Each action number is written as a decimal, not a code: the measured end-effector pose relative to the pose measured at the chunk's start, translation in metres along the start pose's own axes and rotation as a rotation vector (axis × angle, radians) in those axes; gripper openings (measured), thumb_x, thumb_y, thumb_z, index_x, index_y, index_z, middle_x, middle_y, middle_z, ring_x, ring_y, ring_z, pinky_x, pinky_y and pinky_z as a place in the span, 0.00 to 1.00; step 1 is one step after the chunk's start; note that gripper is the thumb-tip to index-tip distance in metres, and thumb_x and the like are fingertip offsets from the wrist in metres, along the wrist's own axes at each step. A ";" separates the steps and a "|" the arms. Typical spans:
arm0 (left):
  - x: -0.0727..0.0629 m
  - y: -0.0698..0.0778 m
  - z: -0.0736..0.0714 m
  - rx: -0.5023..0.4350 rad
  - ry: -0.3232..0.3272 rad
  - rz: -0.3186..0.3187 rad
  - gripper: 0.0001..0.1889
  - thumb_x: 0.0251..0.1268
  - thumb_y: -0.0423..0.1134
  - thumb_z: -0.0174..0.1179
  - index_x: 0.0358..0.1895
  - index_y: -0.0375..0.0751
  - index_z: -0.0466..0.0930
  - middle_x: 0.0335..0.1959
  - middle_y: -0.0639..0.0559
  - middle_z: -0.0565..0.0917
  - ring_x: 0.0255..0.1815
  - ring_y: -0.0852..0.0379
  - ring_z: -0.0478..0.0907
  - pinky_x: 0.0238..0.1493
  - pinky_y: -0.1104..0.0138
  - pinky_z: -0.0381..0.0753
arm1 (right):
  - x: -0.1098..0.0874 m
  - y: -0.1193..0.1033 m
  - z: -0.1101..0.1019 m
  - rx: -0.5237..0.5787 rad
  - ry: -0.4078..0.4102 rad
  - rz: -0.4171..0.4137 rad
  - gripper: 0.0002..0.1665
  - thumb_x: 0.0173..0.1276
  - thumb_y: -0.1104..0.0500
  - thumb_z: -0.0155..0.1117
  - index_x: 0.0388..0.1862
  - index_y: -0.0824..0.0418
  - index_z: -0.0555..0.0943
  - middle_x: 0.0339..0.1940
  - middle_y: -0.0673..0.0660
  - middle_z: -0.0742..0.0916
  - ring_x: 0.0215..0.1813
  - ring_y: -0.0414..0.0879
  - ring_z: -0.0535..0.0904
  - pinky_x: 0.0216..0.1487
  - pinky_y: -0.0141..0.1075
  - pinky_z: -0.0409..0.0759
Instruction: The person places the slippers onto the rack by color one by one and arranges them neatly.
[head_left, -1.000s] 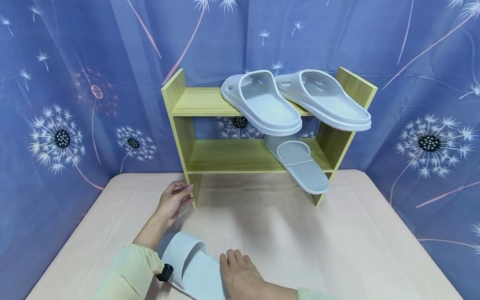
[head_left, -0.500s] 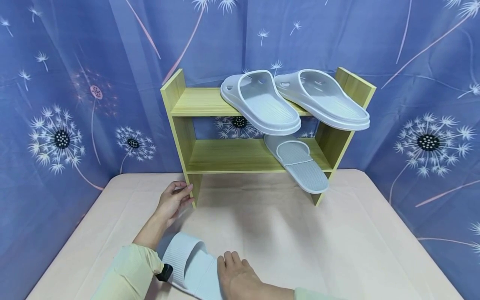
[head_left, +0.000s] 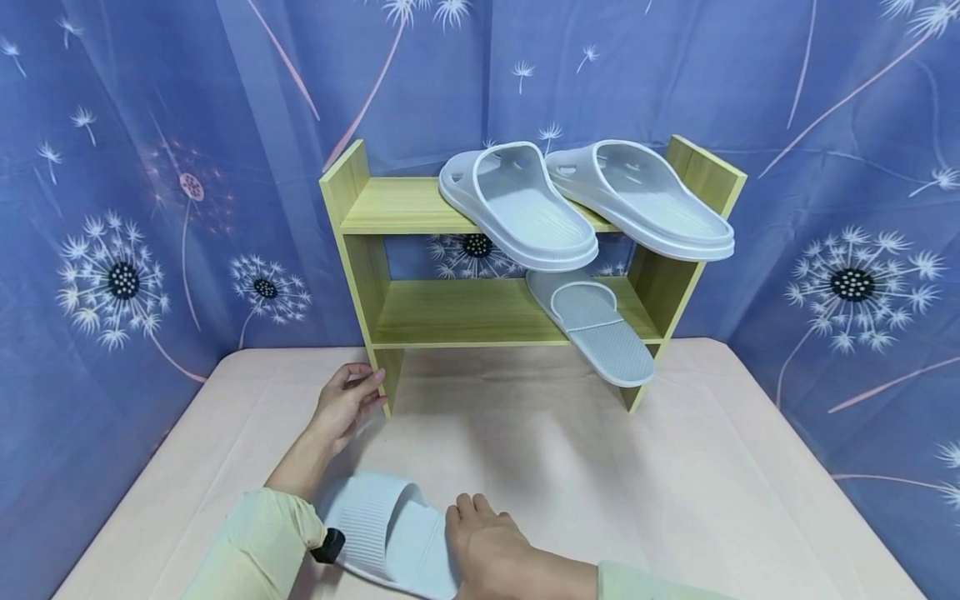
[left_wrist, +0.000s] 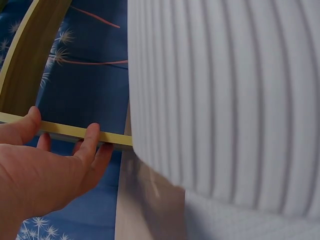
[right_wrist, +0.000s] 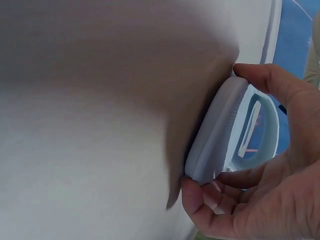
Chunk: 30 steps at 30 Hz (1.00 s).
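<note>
A pale blue slipper [head_left: 367,517] with a ribbed strap is low in the head view, between my forearms. My right hand [head_left: 491,546] grips its heel end; in the right wrist view the thumb and fingers clasp opposite edges of the sole [right_wrist: 215,135]. Further forward, my left hand [head_left: 347,407] holds the lower left side panel of a yellow wooden shoe rack [head_left: 431,204]. Up close in the left wrist view, thumb and fingertips [left_wrist: 92,129] lie along the panel's edge, and the ribbed strap [left_wrist: 220,100] fills the right side.
Two light grey slippers, one left [head_left: 525,208] and one right [head_left: 652,200], overhang the rack's top shelf. A flatter grey slipper [head_left: 600,329] juts from the middle shelf. A pale pink cloth [head_left: 720,483] covers the table. Blue dandelion-print curtains [head_left: 150,250] stand behind and at both sides.
The pale blue slipper, in my right hand, has shifted slightly right and turned a little over the last half second. My left hand stays at the rack's panel.
</note>
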<state>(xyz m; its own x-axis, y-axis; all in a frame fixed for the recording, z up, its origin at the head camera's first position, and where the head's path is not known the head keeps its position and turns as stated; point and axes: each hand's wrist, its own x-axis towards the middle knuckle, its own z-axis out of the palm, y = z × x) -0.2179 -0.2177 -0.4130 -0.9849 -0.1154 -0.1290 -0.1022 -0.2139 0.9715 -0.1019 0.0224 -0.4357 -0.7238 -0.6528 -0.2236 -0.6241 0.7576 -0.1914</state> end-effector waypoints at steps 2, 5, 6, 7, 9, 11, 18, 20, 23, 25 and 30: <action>0.000 -0.001 0.000 -0.005 0.001 0.000 0.13 0.68 0.33 0.59 0.47 0.36 0.65 0.39 0.51 0.75 0.38 0.56 0.79 0.63 0.53 0.77 | 0.000 0.001 -0.001 0.006 0.001 0.003 0.67 0.27 0.18 0.70 0.57 0.65 0.73 0.42 0.53 0.77 0.49 0.47 0.74 0.42 0.49 0.88; 0.001 -0.001 0.000 -0.014 0.002 0.003 0.13 0.68 0.33 0.59 0.48 0.35 0.64 0.38 0.51 0.75 0.37 0.56 0.79 0.63 0.52 0.77 | -0.002 0.002 -0.003 -0.001 0.012 0.015 0.65 0.27 0.19 0.72 0.55 0.63 0.73 0.41 0.51 0.75 0.47 0.44 0.72 0.39 0.44 0.88; 0.001 -0.001 0.000 -0.016 0.003 0.004 0.13 0.68 0.33 0.59 0.48 0.35 0.64 0.38 0.52 0.75 0.37 0.56 0.79 0.64 0.52 0.77 | -0.003 0.002 -0.004 -0.001 0.014 0.022 0.64 0.27 0.19 0.72 0.55 0.62 0.72 0.41 0.50 0.75 0.47 0.44 0.72 0.39 0.43 0.87; 0.000 -0.001 0.000 -0.016 0.002 0.005 0.13 0.68 0.33 0.59 0.48 0.35 0.64 0.38 0.52 0.75 0.37 0.57 0.79 0.64 0.51 0.77 | -0.004 0.003 -0.005 0.001 0.013 0.032 0.64 0.27 0.20 0.73 0.55 0.62 0.72 0.42 0.50 0.75 0.47 0.44 0.71 0.39 0.43 0.87; 0.000 0.000 0.000 -0.014 0.001 0.005 0.13 0.68 0.33 0.59 0.48 0.35 0.64 0.38 0.51 0.75 0.38 0.56 0.79 0.64 0.52 0.76 | -0.005 0.004 -0.007 0.017 0.010 0.048 0.63 0.28 0.23 0.75 0.57 0.63 0.71 0.45 0.51 0.75 0.50 0.45 0.72 0.41 0.43 0.87; 0.000 0.000 0.000 -0.009 0.000 0.004 0.14 0.68 0.33 0.59 0.48 0.35 0.64 0.39 0.51 0.75 0.38 0.56 0.79 0.64 0.52 0.76 | -0.007 0.006 -0.009 0.046 -0.001 0.063 0.64 0.30 0.26 0.76 0.60 0.65 0.70 0.51 0.53 0.76 0.56 0.48 0.72 0.46 0.47 0.87; -0.001 0.002 0.000 0.008 0.005 -0.012 0.15 0.68 0.35 0.60 0.49 0.35 0.64 0.42 0.49 0.73 0.40 0.56 0.78 0.64 0.54 0.77 | -0.013 0.014 -0.015 0.125 0.002 0.078 0.59 0.34 0.41 0.77 0.65 0.68 0.68 0.62 0.59 0.74 0.67 0.58 0.67 0.55 0.55 0.83; -0.001 0.002 0.000 0.020 0.005 -0.015 0.15 0.68 0.36 0.59 0.49 0.35 0.64 0.43 0.48 0.72 0.41 0.55 0.79 0.64 0.55 0.78 | -0.016 0.017 -0.018 0.135 0.016 0.073 0.60 0.33 0.43 0.76 0.65 0.69 0.67 0.63 0.60 0.74 0.67 0.60 0.67 0.55 0.55 0.83; -0.001 0.002 0.000 0.022 0.006 -0.015 0.15 0.69 0.36 0.59 0.50 0.35 0.64 0.44 0.47 0.72 0.41 0.56 0.79 0.63 0.56 0.78 | -0.021 0.020 -0.022 0.150 0.041 0.062 0.61 0.32 0.42 0.76 0.65 0.70 0.67 0.61 0.61 0.74 0.67 0.61 0.67 0.55 0.54 0.83; -0.001 0.001 0.001 0.013 0.009 -0.013 0.15 0.68 0.35 0.59 0.49 0.35 0.64 0.44 0.47 0.73 0.39 0.57 0.79 0.62 0.56 0.79 | -0.025 0.023 -0.025 0.158 0.060 0.059 0.61 0.33 0.40 0.76 0.65 0.70 0.67 0.61 0.61 0.74 0.66 0.61 0.68 0.56 0.53 0.83; -0.001 0.000 0.001 -0.016 0.014 -0.004 0.12 0.68 0.33 0.59 0.47 0.35 0.65 0.43 0.46 0.75 0.34 0.59 0.79 0.55 0.62 0.85 | -0.031 0.031 -0.032 0.169 0.107 0.073 0.60 0.36 0.41 0.76 0.65 0.71 0.67 0.63 0.63 0.74 0.66 0.62 0.68 0.60 0.53 0.80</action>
<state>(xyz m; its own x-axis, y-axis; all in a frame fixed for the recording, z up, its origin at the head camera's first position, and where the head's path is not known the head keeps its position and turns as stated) -0.2175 -0.2165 -0.4128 -0.9824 -0.1280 -0.1362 -0.1042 -0.2299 0.9676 -0.1085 0.0663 -0.4040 -0.7981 -0.5855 -0.1422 -0.5168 0.7865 -0.3381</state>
